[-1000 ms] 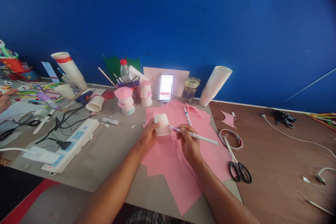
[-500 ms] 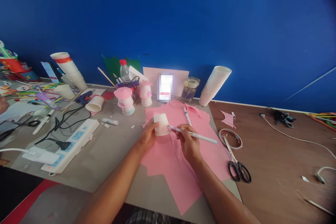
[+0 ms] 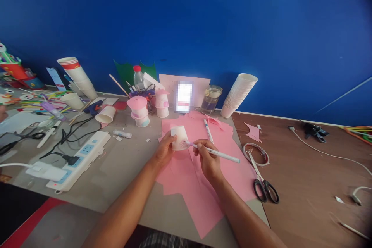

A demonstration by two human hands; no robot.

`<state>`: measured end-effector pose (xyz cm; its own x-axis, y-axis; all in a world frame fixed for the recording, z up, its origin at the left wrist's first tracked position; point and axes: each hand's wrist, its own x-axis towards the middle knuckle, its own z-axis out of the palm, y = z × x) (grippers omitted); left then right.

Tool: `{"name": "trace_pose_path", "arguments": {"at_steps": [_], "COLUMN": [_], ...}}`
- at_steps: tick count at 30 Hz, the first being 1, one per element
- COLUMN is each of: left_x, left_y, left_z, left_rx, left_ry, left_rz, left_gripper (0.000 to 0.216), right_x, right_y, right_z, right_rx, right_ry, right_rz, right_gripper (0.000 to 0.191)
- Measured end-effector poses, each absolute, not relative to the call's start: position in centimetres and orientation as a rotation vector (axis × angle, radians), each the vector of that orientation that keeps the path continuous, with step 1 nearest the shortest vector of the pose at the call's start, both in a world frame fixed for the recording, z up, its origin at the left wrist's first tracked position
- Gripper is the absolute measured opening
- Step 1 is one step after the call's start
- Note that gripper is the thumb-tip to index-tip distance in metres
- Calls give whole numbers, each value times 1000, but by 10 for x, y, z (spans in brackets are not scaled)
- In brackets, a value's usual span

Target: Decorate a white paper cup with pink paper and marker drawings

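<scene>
My left hand (image 3: 165, 148) grips a white paper cup (image 3: 178, 133) by its left side, above the pink paper (image 3: 200, 205). Pinkish crosshatched lines show on the cup's lower right. Between the fingers of my right hand (image 3: 208, 159) is a marker pen (image 3: 225, 156) with a white barrel and blue-green end; its tip meets the cup at the marked patch. Another marker (image 3: 208, 130) lies on the pink paper behind my right hand. Two pink-topped paper-cup figures (image 3: 137, 110) stand farther back to the left.
A power strip (image 3: 84, 159) with cables lies left. Scissors (image 3: 265, 190) and a tape roll (image 3: 263, 154) sit right. At the back are stacked paper cups (image 3: 240, 95), a glass jar (image 3: 211, 100) and a lit, blurred phone screen (image 3: 184, 97). A person's hand shows at far left.
The marker tip has shifted slightly left on the cup, with my right hand following. My left hand keeps its hold. The whole view has moved a little.
</scene>
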<state>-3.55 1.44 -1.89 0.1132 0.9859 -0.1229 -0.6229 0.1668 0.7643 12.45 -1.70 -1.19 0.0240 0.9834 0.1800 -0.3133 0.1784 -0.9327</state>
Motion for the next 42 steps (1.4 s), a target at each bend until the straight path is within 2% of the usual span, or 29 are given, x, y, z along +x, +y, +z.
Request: {"name": "trace_pose_path", "arguments": {"at_steps": [20,34,42], "left_x": [-34,-35,-35], "left_y": [13,13,13], "left_z": [-15,-18,-17], "left_rx": [644,653,655], "left_ry": [742,745,754], "left_rz": [1293,1291,1289], "left_gripper": [32,30,29], "right_x": [122,122,120], "right_y": [-19,-19,-22], "right_z": [-5,-9,-1], "right_rx": [-971,-884,-950], "right_ry": [-1128,-1042,-1151], "right_rz": [1094,1210,1116], "right_gripper": [14,15,14]}}
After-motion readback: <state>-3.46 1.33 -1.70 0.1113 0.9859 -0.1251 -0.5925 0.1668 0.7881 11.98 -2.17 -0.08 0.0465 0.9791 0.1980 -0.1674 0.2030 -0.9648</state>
